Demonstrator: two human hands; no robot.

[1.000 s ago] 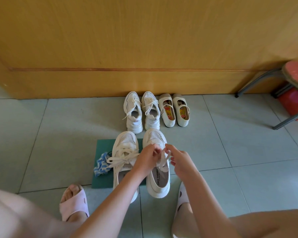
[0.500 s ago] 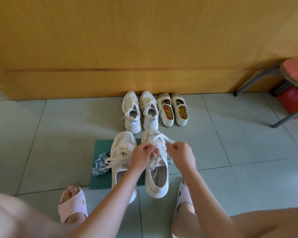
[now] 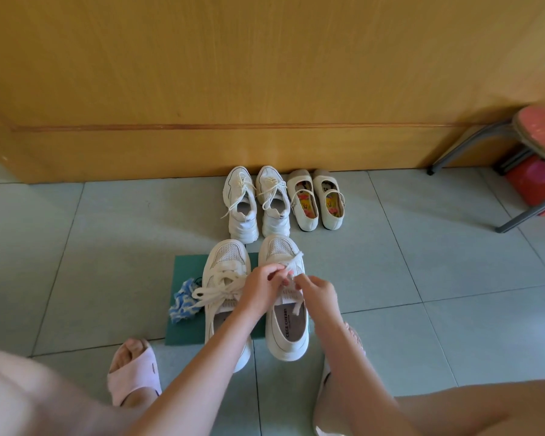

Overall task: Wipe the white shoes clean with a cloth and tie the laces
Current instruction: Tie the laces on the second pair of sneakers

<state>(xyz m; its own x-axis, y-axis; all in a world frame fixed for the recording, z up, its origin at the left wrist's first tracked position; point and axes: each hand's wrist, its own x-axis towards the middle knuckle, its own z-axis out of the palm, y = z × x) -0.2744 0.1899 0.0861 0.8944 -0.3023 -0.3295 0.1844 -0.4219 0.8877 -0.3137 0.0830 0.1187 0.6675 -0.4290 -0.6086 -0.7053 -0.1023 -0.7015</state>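
Note:
Two white sneakers stand side by side, toes pointing away from me, partly on a green mat point(image 3: 188, 269). The left sneaker point(image 3: 224, 269) has its laces tied in a bow. Over the right sneaker point(image 3: 285, 335) both my hands work the white lace point(image 3: 293, 262). My left hand point(image 3: 261, 286) pinches a lace strand above the tongue. My right hand point(image 3: 317, 289) pinches the other part of the lace just beside it. A blue and white cloth point(image 3: 181, 302) lies crumpled on the mat, left of the left sneaker.
Another pair of white laced sneakers point(image 3: 255, 202) and a pair of cream strap shoes point(image 3: 317, 198) stand against the wooden wall point(image 3: 265, 89). A red stool point(image 3: 535, 146) with grey metal legs is at the far right. My feet in pink slippers point(image 3: 132, 376) rest on the tiled floor.
Both hands stay at the right sneaker's lace; the right hand has dropped a little lower and closer to the tongue, and the lace now runs up toward the toe.

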